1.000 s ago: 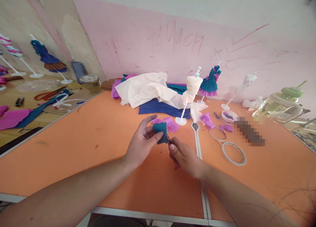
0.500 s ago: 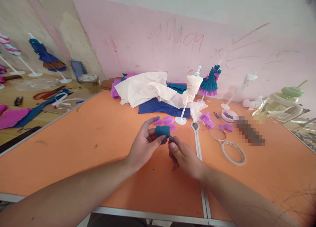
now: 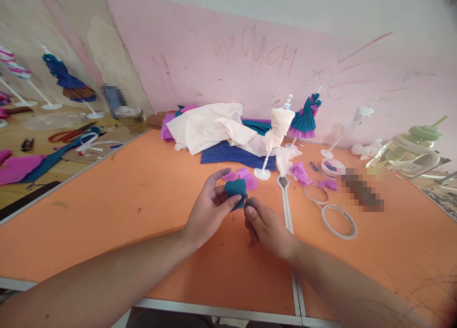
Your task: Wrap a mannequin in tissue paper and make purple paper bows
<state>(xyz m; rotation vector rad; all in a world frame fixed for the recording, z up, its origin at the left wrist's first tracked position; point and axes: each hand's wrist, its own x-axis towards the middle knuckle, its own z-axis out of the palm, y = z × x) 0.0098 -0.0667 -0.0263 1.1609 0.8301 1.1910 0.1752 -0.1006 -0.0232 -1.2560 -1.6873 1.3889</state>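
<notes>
Between the thumb and fingers of my left hand (image 3: 210,206) is a small teal piece of crepe paper (image 3: 234,188), held above the orange table. My right hand (image 3: 266,223) is closed at the paper's right edge. A narrow dark tip (image 3: 246,200) sticks out from its fingers and touches the paper; most of what it holds is hidden in the fist. Just beyond the paper lie pink-purple paper scraps (image 3: 246,177). Behind them a small white dress form (image 3: 282,123) wrapped in cream paper stands on a round base.
Cream paper (image 3: 210,125) and folded blue paper (image 3: 232,156) lie at the back. A dress form in a teal dress (image 3: 305,121) stands by the wall. On the right are tape rings (image 3: 323,216) and a large bottle (image 3: 407,152). A metal table seam (image 3: 287,209) runs beside my right hand.
The teal paper has turned in my left fingers, so more of its flat face shows and its lower edge hangs below my thumb. My right hand has hardly moved.
</notes>
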